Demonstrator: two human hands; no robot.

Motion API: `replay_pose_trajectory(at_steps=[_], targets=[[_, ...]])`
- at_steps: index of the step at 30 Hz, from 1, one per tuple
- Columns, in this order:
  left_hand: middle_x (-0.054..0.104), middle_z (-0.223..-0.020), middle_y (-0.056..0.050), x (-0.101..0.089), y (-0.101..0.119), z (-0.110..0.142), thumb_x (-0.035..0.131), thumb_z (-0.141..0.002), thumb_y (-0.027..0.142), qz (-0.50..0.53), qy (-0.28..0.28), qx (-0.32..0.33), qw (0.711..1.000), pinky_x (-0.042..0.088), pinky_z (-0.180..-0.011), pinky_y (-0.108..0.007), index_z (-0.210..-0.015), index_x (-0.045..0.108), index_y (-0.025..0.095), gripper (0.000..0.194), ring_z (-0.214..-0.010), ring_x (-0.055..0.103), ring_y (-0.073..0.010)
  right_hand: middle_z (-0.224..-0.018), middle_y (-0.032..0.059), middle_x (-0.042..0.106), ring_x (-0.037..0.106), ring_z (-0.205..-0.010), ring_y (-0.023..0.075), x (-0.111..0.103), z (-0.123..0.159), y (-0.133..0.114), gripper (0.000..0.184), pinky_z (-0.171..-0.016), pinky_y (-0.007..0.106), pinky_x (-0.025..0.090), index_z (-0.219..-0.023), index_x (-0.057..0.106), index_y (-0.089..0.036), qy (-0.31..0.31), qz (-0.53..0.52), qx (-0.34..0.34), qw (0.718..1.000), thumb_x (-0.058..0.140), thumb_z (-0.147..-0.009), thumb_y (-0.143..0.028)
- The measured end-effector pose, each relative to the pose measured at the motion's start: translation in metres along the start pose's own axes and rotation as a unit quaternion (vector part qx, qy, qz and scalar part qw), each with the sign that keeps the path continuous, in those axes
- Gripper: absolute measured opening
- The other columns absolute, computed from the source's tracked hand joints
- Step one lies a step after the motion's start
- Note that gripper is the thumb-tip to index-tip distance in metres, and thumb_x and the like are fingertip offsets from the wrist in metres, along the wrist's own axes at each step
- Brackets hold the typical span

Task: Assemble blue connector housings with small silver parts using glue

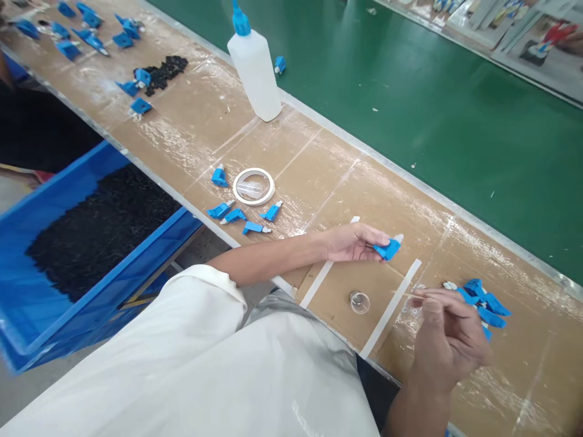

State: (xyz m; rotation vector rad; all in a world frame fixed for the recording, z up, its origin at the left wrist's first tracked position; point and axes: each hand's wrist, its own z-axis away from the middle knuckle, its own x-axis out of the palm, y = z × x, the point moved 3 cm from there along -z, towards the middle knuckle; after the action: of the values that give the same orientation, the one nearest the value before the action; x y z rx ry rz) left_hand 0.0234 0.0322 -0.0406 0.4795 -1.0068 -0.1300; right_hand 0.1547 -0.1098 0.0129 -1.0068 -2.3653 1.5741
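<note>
My left hand (357, 243) pinches a small blue plastic part (388, 249) with a whitish tip, held above the cardboard-covered bench. Between the thumb and fingers of my right hand (450, 340) is a thin pale stick (404, 294), its end pointing left toward the strips of white tape. Below my left hand stands a small clear cup (359, 302). Beyond my right hand lies a pile of similar blue parts (485, 303), partly covered by that hand. Several more blue parts (234, 215) are spread left of my left forearm, around a white tape roll (254, 186).
A white squeeze bottle (255, 73) with a blue cap stands near the green belt (410, 109). Farther left are more blue parts (68, 48) and black pieces (166, 73). A blue bin (45, 328) of black bits sits below the bench edge. Another person is partly visible at far left.
</note>
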Motion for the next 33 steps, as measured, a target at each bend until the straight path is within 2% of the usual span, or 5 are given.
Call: replay_pose_trajectory(at_steps=[6,9,13,23,33], targets=[[0.067,-0.071,-0.006,-0.008,0.031,0.006,0.050,-0.095,0.004,0.095,0.087,0.070,0.989,0.053,-0.056,-0.015,-0.085,0.068,0.006,0.020,-0.060,0.067,-0.0098,-0.098,0.0056,0.066,0.064,-0.083,0.0187,0.002,0.036,0.011,0.011,-0.069,0.034,0.053,-0.098,0.077,-0.025,-0.221,0.104,0.009,0.970,0.073,-0.088,-0.023],[0.066,-0.070,-0.006,-0.011,0.041,0.010,0.051,-0.094,0.006,0.134,0.115,0.106,0.979,0.052,-0.054,-0.014,-0.085,0.066,0.007,0.017,-0.060,0.066,-0.0097,-0.092,0.0038,0.065,0.060,-0.071,0.0154,-0.001,0.026,0.014,0.024,-0.062,0.031,0.051,-0.113,0.074,-0.024,-0.208,0.133,0.011,0.969,0.072,-0.089,-0.029],[0.064,-0.066,-0.004,-0.015,0.051,0.012,0.051,-0.092,0.005,0.176,0.146,0.156,0.961,0.050,-0.053,-0.014,-0.085,0.065,0.010,0.016,-0.058,0.063,-0.0091,-0.081,0.0028,0.069,0.063,-0.066,0.0155,0.001,-0.014,0.032,0.018,-0.060,0.029,0.051,-0.096,0.075,-0.020,-0.177,0.191,0.007,0.965,0.067,-0.092,-0.036],[0.064,-0.063,-0.006,-0.021,0.043,0.000,0.052,-0.089,0.004,0.192,0.170,0.119,0.959,0.049,-0.050,-0.014,-0.075,0.062,0.009,0.018,-0.052,0.062,-0.0093,-0.087,0.0079,0.073,0.066,-0.076,0.0214,0.044,-0.060,0.082,0.033,-0.074,0.037,0.053,-0.094,0.074,-0.019,-0.294,0.263,-0.022,0.919,0.053,-0.095,-0.044],[0.064,-0.070,-0.004,-0.006,0.038,0.005,0.067,-0.081,0.007,0.148,0.051,0.153,0.976,0.050,-0.052,-0.017,-0.079,0.066,0.008,0.002,-0.056,0.063,-0.0097,-0.066,0.0051,0.063,0.058,-0.056,0.0185,0.046,-0.079,0.065,0.025,-0.056,0.030,0.040,-0.067,0.062,-0.021,-0.333,0.307,-0.013,0.891,0.057,-0.087,-0.035]])
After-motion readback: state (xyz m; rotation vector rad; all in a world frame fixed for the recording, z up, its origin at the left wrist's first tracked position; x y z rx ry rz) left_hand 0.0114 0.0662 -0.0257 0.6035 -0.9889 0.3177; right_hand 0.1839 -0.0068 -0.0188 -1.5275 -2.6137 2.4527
